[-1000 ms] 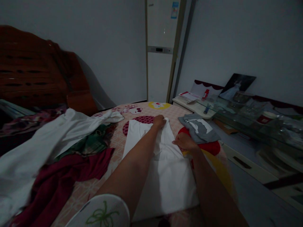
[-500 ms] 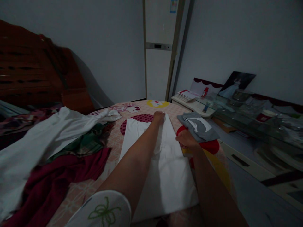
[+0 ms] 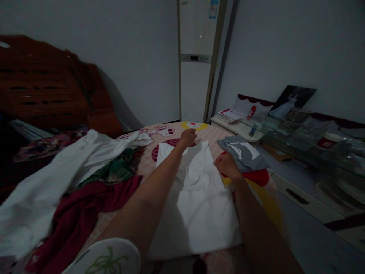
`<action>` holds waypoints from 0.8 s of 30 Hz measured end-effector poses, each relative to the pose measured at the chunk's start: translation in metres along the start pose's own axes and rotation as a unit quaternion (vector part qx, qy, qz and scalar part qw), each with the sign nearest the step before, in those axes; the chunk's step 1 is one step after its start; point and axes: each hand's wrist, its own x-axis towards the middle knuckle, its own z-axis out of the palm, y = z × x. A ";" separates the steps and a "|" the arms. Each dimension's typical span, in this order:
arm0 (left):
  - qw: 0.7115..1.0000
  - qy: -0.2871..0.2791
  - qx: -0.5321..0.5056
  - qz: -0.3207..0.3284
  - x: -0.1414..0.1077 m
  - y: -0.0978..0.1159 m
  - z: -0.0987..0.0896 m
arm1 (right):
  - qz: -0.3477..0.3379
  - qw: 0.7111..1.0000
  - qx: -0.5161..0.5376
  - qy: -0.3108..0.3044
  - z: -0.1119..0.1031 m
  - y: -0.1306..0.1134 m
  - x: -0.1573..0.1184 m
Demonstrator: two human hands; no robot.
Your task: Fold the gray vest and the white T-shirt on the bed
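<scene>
White garment (image 3: 202, 220): quantity 1; laid out on the table (image 3: 211, 132), directly in front of the person.
Left hand (image 3: 188, 137): quantity 1; positioned at the far edge of the white garment, fingers loosely extended, cloth released.
Right hand (image 3: 227, 164): quantity 1; positioned at the right edge of the white garment, fingers curled; cannot tell whether they pinch the cloth.
Grey garment (image 3: 245, 163): quantity 1; folded, on the table, just beyond the right hand.
Loose clothes, left side: quantity 3 distinguishable, overlapping; one second white garment (image 3: 57, 182), one green checked cloth (image 3: 115, 170), one maroon garment (image 3: 94, 205).
Wooden backrest (image 3: 42, 83): quantity 1; far left.
Paper cup (image 3: 327, 142): quantity 1; far right.
Red bottle (image 3: 251, 111): quantity 1; beyond the grey garment.
</scene>
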 end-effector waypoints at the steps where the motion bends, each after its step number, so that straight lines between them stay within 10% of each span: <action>1: 1.000 0.010 0.012 0.002 -0.008 -0.006 -0.012 | -0.023 0.999 0.023 0.015 0.000 -0.005 0.000; 5: 0.997 0.001 0.082 0.012 -0.054 -0.032 -0.043 | -0.160 0.982 0.085 0.062 0.014 -0.016 0.002; 11: 0.998 -0.033 0.048 0.034 -0.107 -0.059 -0.030 | -0.220 0.974 0.038 0.041 0.066 0.002 0.014; 24: 0.990 -0.084 0.077 0.082 -0.100 -0.081 -0.045 | -0.248 0.969 -0.010 -0.013 0.086 0.023 0.021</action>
